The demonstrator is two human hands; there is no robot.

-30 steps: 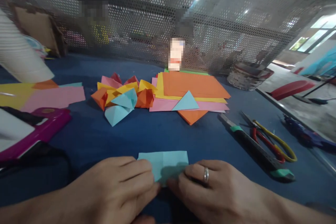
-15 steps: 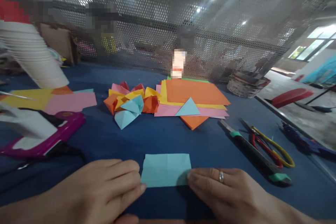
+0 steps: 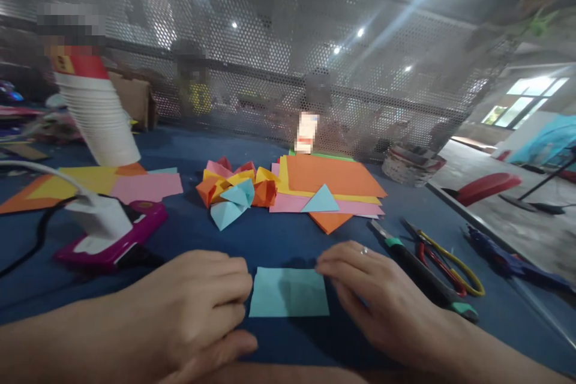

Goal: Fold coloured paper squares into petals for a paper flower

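A light blue folded paper rectangle [image 3: 289,293] lies flat on the dark blue table between my hands, a faint vertical crease near its middle. At its left edge is my left hand [image 3: 207,303], fingers curled and close together, the thumb low; whether anything is in them is hidden. My right hand [image 3: 366,291], with a ring, hovers by the upper right corner, fingers extended and thumb apart, holding nothing. Beyond them sit folded multicoloured paper pieces [image 3: 238,189], a stack of coloured sheets [image 3: 333,174] and a small blue paper triangle [image 3: 322,199].
A purple power strip [image 3: 148,222] with a white plug is at left, near more coloured sheets [image 3: 148,188] and stacked white cups [image 3: 103,114]. On the right lie a cutter knife [image 3: 423,273], pliers [image 3: 468,270] and a glue gun [image 3: 504,258]. A basket [image 3: 411,165] stands behind.
My right hand has lifted off the paper's right edge and moved up. My left hand's fingers have curled more, and its thumb has come off the paper. The camera view has shifted.
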